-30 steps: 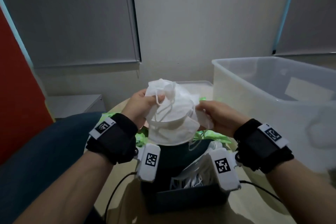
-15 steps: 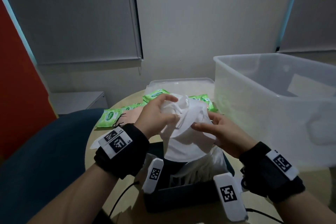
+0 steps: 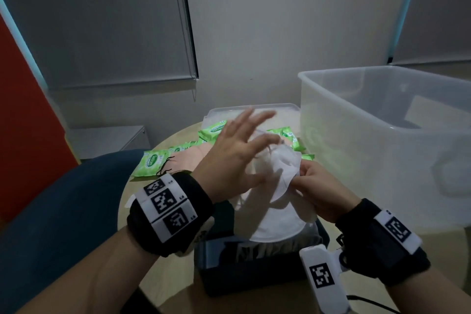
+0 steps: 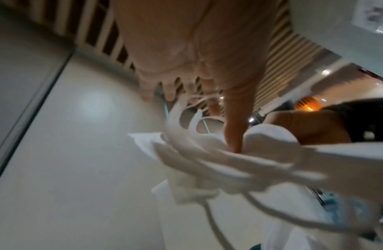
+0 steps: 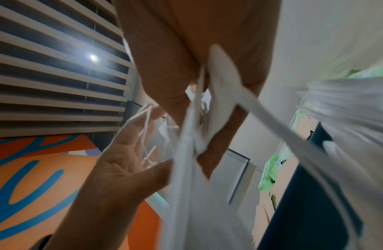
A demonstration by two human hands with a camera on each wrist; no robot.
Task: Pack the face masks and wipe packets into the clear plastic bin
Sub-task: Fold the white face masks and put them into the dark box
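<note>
A bunch of white face masks (image 3: pixel 277 176) hangs over a dark box (image 3: pixel 254 273) near the table's front. My right hand (image 3: pixel 316 186) pinches the bunch at its right edge; the right wrist view shows the masks (image 5: pixel 186 169) running down from its fingers (image 5: pixel 216 148). My left hand (image 3: pixel 237 155) is spread with straight fingers, its thumb against the masks, and thin ear loops lie across its fingers (image 5: pixel 130 135). The clear plastic bin (image 3: pixel 356 109) stands to the right. Green wipe packets (image 3: pixel 150 163) lie behind my hands.
A pink mask (image 3: pixel 188 160) lies among the packets on the round wooden table (image 3: pixel 165 275). A clear lid (image 3: pixel 254 109) rests at the back of the table. A dark blue chair (image 3: pixel 63 211) stands to the left, close to the table's edge.
Both hands came down with the masks toward the dark box. My left hand let go of its grip and spread its fingers; the right hand kept its pinch.
</note>
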